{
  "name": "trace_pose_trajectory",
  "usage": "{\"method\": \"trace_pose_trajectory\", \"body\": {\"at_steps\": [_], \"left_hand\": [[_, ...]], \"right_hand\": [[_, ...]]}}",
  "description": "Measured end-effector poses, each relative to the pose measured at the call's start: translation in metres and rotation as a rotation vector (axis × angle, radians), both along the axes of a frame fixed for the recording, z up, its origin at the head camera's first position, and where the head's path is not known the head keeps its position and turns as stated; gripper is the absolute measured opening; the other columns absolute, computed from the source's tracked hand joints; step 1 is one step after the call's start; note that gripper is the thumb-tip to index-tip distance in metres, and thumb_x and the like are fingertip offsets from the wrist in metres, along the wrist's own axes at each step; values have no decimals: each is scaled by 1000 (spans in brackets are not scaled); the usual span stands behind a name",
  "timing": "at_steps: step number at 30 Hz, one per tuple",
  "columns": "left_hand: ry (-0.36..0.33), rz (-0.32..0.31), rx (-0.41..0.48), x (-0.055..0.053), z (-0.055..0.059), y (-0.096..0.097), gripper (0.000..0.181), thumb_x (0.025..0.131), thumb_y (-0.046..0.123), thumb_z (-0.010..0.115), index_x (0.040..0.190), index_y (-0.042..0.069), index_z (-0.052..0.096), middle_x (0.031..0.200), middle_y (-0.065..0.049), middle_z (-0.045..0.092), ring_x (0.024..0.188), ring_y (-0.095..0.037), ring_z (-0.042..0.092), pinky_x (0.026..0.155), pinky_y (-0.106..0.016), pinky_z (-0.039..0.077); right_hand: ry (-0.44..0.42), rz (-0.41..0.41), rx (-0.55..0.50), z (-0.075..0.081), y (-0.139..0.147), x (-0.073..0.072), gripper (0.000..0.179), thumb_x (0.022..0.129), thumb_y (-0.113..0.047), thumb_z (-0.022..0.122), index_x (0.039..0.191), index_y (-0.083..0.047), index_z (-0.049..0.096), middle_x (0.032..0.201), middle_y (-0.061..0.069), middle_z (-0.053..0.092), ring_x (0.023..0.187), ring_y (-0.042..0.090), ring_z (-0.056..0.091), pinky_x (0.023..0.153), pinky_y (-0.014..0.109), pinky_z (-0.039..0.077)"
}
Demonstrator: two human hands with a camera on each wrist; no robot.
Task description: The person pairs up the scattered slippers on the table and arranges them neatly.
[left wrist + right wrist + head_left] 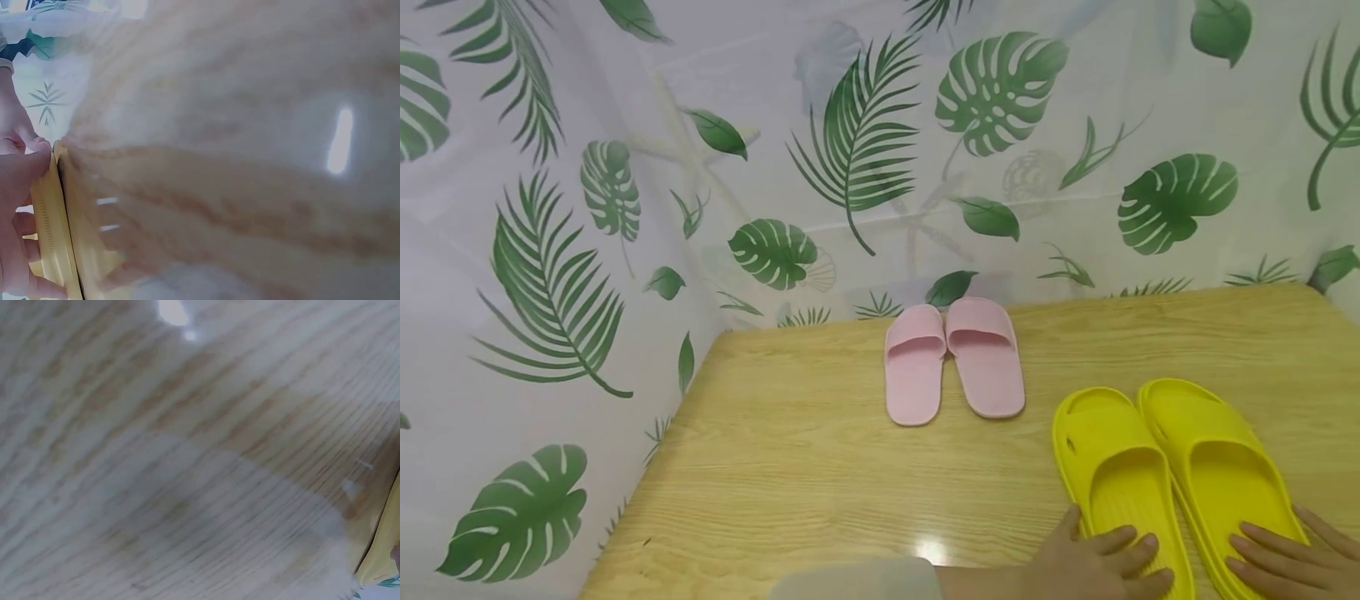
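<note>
In the head view a pair of yellow slippers, the left one (1105, 433) and the right one (1213, 425), lie side by side with toes pointing away. My left hand (1086, 562) rests on the rear of the left slipper, fingers straight on its footbed and one finger along the outer side. On the right slipper's footbed lies my right hand (1296, 567), fingers extended, one at the outer edge. Both thumbs are out of the head view. The left wrist view shows fingers across a yellow slipper (53, 231); only a sliver of yellow slipper (381, 550) appears in the right wrist view.
Two small pink slippers, the left (913, 375) and the right (988, 367), lie farther back near the wall. A wood-grain tabletop (775, 467) carries both pairs. Leaf-patterned white sheeting (895, 125) borders it behind and on the left.
</note>
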State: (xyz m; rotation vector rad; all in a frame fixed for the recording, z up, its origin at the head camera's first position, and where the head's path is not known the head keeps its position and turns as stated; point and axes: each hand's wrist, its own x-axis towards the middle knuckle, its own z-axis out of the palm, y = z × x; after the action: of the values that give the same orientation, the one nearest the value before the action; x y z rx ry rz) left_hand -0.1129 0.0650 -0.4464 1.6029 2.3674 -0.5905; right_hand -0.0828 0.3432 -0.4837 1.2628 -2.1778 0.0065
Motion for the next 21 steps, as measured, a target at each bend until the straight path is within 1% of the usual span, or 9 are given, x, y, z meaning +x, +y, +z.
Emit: {"method": "trace_pose_trajectory", "body": {"at_steps": [3, 5, 8, 10, 13, 17, 21], "left_hand": [[25, -42, -29, 0, 0, 0, 65, 93, 67, 24, 150, 41, 5, 157, 15, 2, 142, -3, 9, 109, -42, 27], [42, -72, -39, 1, 0, 0, 67, 93, 67, 24, 151, 39, 4, 158, 13, 1, 143, -5, 9, 108, -43, 27], [67, -111, -39, 2, 2, -1, 69, 93, 67, 23, 152, 36, 4, 159, 9, 2, 143, -8, 10, 108, -43, 29], [80, -124, -31, 3, 3, -2, 69, 93, 66, 22, 152, 34, 5, 159, 7, 3, 143, -9, 12, 107, -44, 30], [73, -117, -48, 3, 5, -1, 69, 94, 66, 21, 152, 34, 3, 159, 7, 2, 143, -9, 11, 107, -44, 29], [19, -72, -103, 3, 5, 2, 68, 94, 65, 20, 151, 35, -3, 158, 9, -6, 143, -9, 3, 109, -45, 24], [-22, -55, -111, 2, 6, 4, 67, 95, 63, 20, 151, 35, -3, 158, 9, -7, 143, -8, 1, 109, -46, 24]], "right_hand": [[-24, -2, -31, -2, 0, 2, 73, 91, -65, 37, 150, -25, 22, 157, -9, 16, 144, 7, 13, 117, 47, 1], [-60, -16, -54, -4, 0, 5, 73, 90, -65, 41, 150, -28, 24, 157, -12, 17, 144, 4, 14, 117, 42, -1], [-105, -40, -43, -5, 2, 6, 75, 87, -67, 44, 150, -31, 22, 157, -15, 14, 144, 1, 10, 117, 36, -6], [-119, -44, -30, -6, 3, 6, 77, 87, -68, 44, 150, -32, 20, 158, -16, 12, 144, 1, 7, 116, 33, -9], [-130, -26, -20, -6, 4, 4, 77, 88, -67, 43, 151, -30, 19, 158, -13, 11, 144, 2, 5, 115, 33, -11], [-145, -12, -49, -6, 3, 2, 76, 87, -66, 46, 149, -30, 24, 157, -14, 15, 144, 1, 9, 115, 30, -9], [-139, -19, -65, -5, 2, 2, 76, 86, -67, 46, 149, -32, 24, 157, -16, 16, 142, -2, 11, 115, 28, -8]]}}
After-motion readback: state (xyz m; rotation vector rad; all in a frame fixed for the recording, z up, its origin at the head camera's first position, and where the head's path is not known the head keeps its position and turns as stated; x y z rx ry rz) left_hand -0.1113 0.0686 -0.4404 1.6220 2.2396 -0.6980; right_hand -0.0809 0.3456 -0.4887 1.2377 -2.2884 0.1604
